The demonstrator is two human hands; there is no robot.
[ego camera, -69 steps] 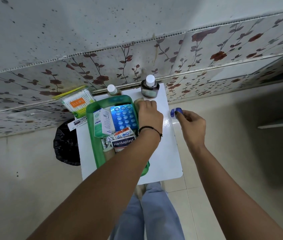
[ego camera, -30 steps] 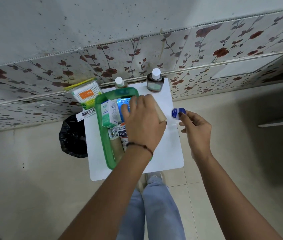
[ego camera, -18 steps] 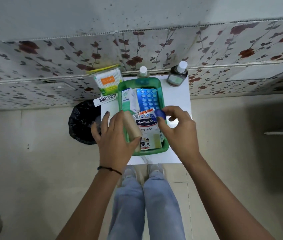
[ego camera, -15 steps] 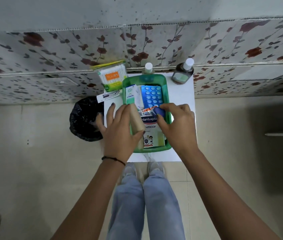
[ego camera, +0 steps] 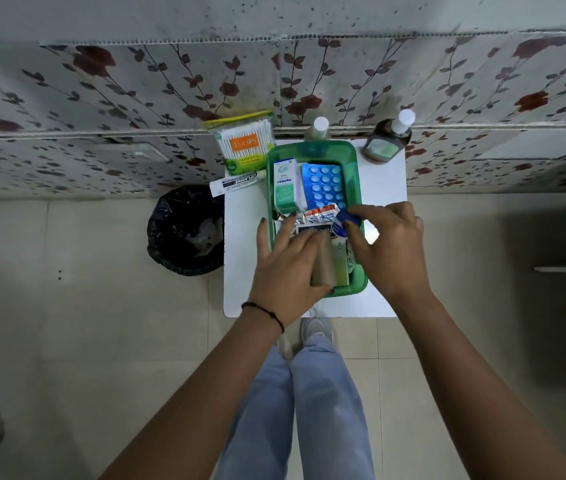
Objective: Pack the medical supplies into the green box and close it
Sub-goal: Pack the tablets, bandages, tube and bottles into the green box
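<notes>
The green box (ego camera: 357,168) stands open on a small white table (ego camera: 243,244). Inside it lie a white and green carton (ego camera: 285,183), a blue blister pack (ego camera: 325,183), foil strips (ego camera: 316,216) and a plaster box (ego camera: 340,258), mostly hidden by my hands. My left hand (ego camera: 286,268) grips a tan bandage roll (ego camera: 323,263) over the box's near end. My right hand (ego camera: 387,247) pinches a small blue jar (ego camera: 344,223) just above the box's contents.
Outside the box stand a cotton bud pack (ego camera: 245,143), a flat ointment carton (ego camera: 235,183), a white-capped bottle (ego camera: 318,128) and a dark bottle (ego camera: 387,142), all at the table's far side. A black-lined bin (ego camera: 186,232) sits on the floor at the left.
My left hand carried the bandage roll from the box's far right to its near end. My right hand brought the blue jar from the table's right edge to above the box.
</notes>
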